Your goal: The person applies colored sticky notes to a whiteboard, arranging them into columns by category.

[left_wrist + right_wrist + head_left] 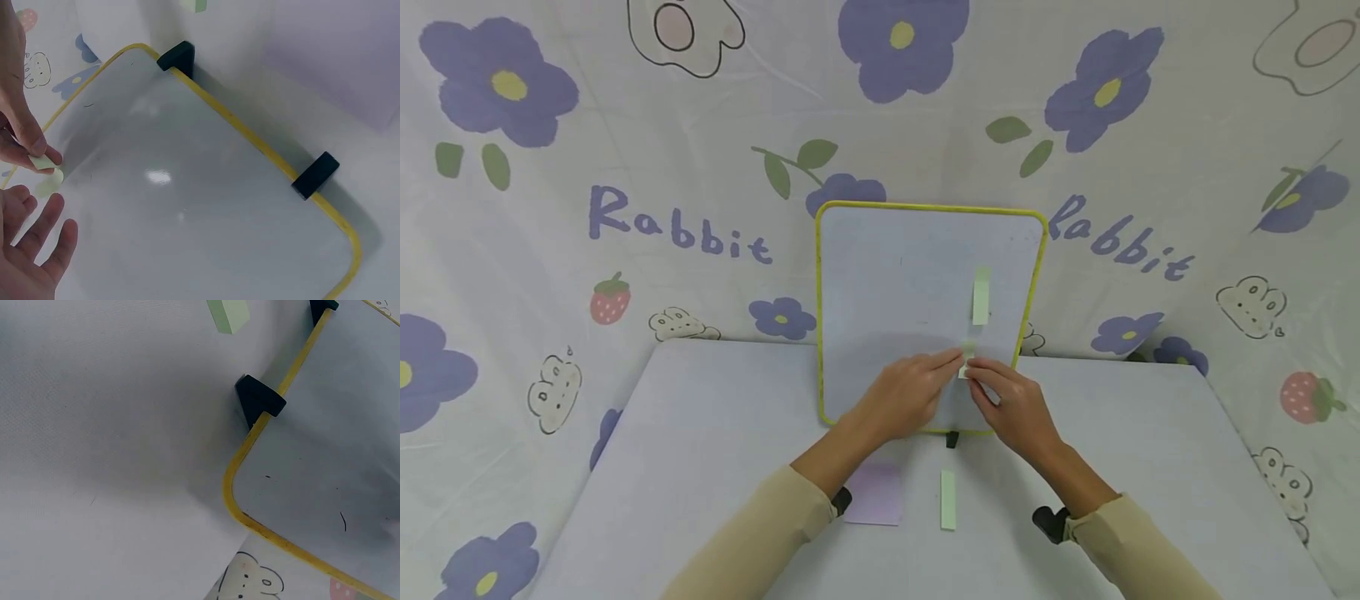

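A whiteboard (887, 275) with a yellow rim stands on the table. My right hand (1018, 412) pinches a small pale green sticky note (42, 162) between thumb and fingertips, against the lower right part of the board. In the left wrist view, the note's rounded end lies towards the board. My left hand (906, 392) is beside it, index finger extended to the note's upper part; in the left wrist view its fingers (45, 225) are spread and hold nothing. Higher on the board hangs another pale green strip (981, 302). Neither hand shows in the right wrist view.
On the table in front of the board lie a purple sticky-note pad (874, 497) and a narrow green sticky-note pad (948, 500). Black feet (315, 175) support the board's lower edge. Behind the table hangs a flower-patterned cloth (700, 150).
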Motion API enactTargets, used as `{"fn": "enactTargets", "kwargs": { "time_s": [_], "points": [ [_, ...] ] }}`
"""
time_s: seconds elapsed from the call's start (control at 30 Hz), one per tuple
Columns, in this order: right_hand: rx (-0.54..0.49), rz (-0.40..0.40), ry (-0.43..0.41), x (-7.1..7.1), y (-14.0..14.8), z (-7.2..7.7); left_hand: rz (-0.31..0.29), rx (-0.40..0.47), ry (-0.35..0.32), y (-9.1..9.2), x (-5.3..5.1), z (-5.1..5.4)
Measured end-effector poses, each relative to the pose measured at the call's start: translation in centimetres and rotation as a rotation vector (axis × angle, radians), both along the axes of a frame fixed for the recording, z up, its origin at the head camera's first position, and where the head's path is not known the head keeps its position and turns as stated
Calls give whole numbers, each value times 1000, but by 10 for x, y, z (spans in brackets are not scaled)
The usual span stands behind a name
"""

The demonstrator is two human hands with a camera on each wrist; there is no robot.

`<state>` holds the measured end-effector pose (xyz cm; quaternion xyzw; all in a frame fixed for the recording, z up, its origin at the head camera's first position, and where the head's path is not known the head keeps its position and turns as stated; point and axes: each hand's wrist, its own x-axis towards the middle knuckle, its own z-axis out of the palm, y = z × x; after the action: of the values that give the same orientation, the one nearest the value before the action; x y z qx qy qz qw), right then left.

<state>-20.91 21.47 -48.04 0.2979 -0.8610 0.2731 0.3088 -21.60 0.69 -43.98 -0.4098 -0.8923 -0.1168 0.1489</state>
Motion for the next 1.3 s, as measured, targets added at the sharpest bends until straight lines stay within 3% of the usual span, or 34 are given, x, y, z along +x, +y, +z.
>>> {"fn": "enactTargets", "kwargs": {
  "time_s": [0.2, 0.6, 0.8, 1.0, 1.17, 1.3],
  "points": [
    [12, -2, -14, 0, 0, 1, -15, -83, -25, 5, -5, 5],
    [31, -12, 9, 1, -2, 3, 59, -230, 121, 6, -8, 0],
    [60, -13, 20, 2, 0, 3, 92, -302, 155, 5, -6, -2],
    [182, -16, 126, -1, 9, 1, 116, -365, 147, 6, -5, -5],
    [373, -39, 237, -8, 19, -2, 119, -392, 152, 6, -6, -7],
    [513, -66, 249, -12, 26, -7, 113, -396, 150, 6, -6, -8]
  ]
}}
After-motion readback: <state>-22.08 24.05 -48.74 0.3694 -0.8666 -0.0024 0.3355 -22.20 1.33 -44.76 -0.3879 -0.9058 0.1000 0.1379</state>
